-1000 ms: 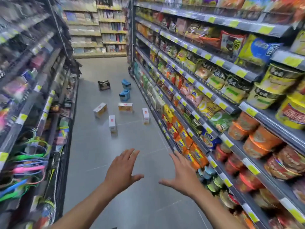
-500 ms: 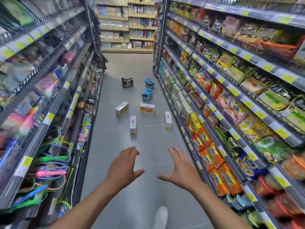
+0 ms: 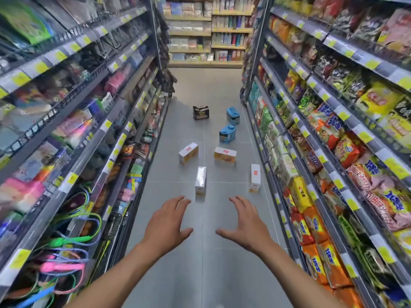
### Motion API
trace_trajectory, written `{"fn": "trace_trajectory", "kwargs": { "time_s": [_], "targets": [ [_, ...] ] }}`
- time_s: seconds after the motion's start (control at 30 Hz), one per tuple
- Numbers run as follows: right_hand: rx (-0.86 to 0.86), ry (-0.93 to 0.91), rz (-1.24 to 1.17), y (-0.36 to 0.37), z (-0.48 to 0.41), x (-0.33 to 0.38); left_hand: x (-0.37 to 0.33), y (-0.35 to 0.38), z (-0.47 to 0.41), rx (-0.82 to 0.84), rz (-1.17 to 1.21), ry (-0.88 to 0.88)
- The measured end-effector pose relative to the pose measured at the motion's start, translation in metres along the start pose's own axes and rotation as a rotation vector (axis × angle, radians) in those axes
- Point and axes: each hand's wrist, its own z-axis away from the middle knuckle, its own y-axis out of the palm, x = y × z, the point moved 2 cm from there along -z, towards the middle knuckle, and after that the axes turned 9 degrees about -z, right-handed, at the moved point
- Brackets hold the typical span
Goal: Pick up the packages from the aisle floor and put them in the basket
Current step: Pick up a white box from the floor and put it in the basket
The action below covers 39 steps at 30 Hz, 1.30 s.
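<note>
Several packages lie scattered on the grey aisle floor ahead of me. Nearest is a white box (image 3: 200, 180), with another white box (image 3: 255, 177) to its right by the shelf foot. Behind them lie a white-and-orange box (image 3: 188, 153) and a wider orange box (image 3: 225, 155). Farther off stand two blue packs (image 3: 227, 134) (image 3: 233, 116) and a dark package (image 3: 200, 112). My left hand (image 3: 167, 225) and my right hand (image 3: 248, 223) hover side by side, fingers spread, holding nothing, short of the nearest box. No basket is in view.
Stocked shelves wall the aisle: cables and small goods on the left shelf (image 3: 73, 152), noodle and snack bags on the right shelf (image 3: 329, 156). A cross shelf (image 3: 206, 41) closes the far end. Bare floor tiles (image 3: 204, 263) run beneath my arms.
I have moved forward along the aisle and the view has centred; the packages appear closer. Both hands stay spread and empty in front of me.
</note>
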Motion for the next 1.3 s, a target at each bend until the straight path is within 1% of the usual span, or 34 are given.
{"fn": "trace_trajectory", "kwargs": {
  "time_s": [0.33,0.43,0.63,0.7,0.77,0.9,1.13,1.3],
  "targets": [
    [0.069,-0.006,0.002,-0.011,-0.125,-0.004,0.039,0.017,-0.109,0.042,0.015,-0.082],
    [0.085,0.000,-0.001,-0.007,-0.175,0.001,0.065,0.023,-0.151,0.041,0.027,-0.093],
    [0.094,0.016,-0.008,0.000,-0.288,0.025,0.140,0.022,-0.249,0.043,0.028,-0.105],
    [0.086,0.025,-0.007,0.000,-0.321,0.032,0.160,0.020,-0.279,0.046,0.040,-0.090],
    [0.082,0.040,-0.011,0.001,-0.351,0.035,0.177,0.019,-0.308,0.058,0.000,-0.057],
    [0.079,0.088,-0.043,0.003,-0.402,0.038,0.202,0.027,-0.364,0.119,-0.027,-0.029],
    [0.070,0.162,-0.071,-0.003,-0.496,0.015,0.216,0.046,-0.480,0.176,-0.045,0.047],
    [0.116,0.178,-0.034,-0.010,-0.572,-0.008,0.216,0.059,-0.562,0.227,-0.013,0.079]
  ]
}}
